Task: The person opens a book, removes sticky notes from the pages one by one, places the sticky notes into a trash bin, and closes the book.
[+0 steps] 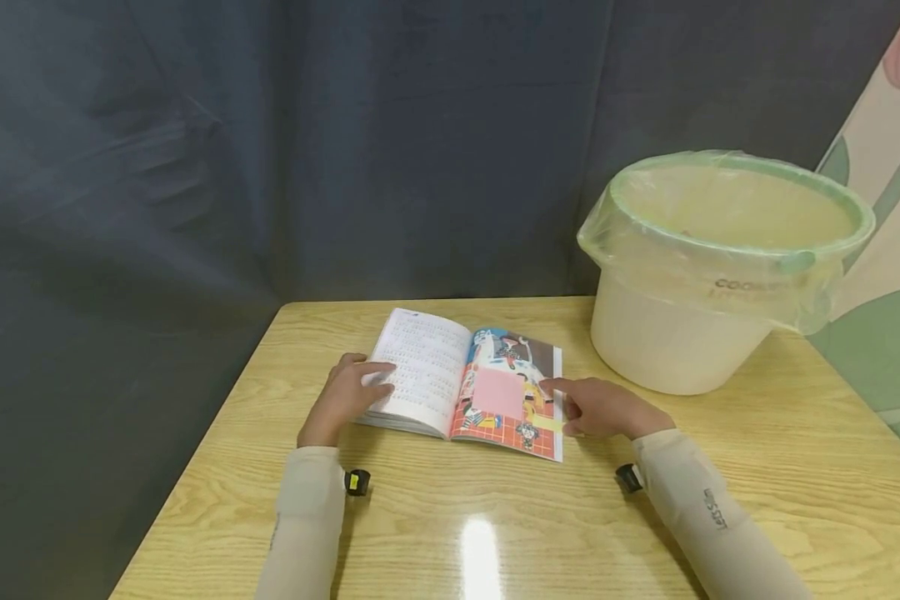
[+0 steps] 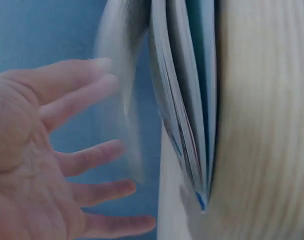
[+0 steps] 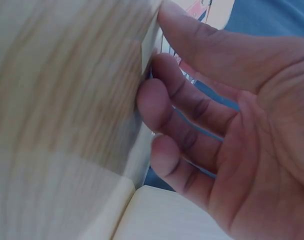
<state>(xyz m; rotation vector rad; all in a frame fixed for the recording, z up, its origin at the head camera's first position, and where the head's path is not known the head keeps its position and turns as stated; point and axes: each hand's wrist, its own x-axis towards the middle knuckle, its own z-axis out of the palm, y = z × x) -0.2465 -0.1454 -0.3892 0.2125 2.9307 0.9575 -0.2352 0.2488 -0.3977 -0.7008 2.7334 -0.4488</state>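
Observation:
An open book (image 1: pixel 420 350) lies on the wooden table, printed text on its left page and a colourful illustration on its right. A pink square of paper (image 1: pixel 498 392) and a narrow yellow strip (image 1: pixel 546 424) are on the illustrated page. My left hand (image 1: pixel 342 398) is at the left page's outer edge, fingers spread and fairly straight. Beside those fingertips in the left wrist view, a lifted page (image 2: pixel 124 95) looks blurred. At the right page's edge, my right hand (image 1: pixel 600 406) has its index finger extended onto the page; other fingers (image 3: pixel 154 102) bend loosely beside the edge.
A large white bucket (image 1: pixel 667 333) lined with a yellowish-green translucent bag stands at the table's back right. Dark cloth (image 1: pixel 435 150) hangs behind the wooden table (image 1: pixel 420 517) and along its left side. A patterned surface (image 1: pixel 885 358) borders the right.

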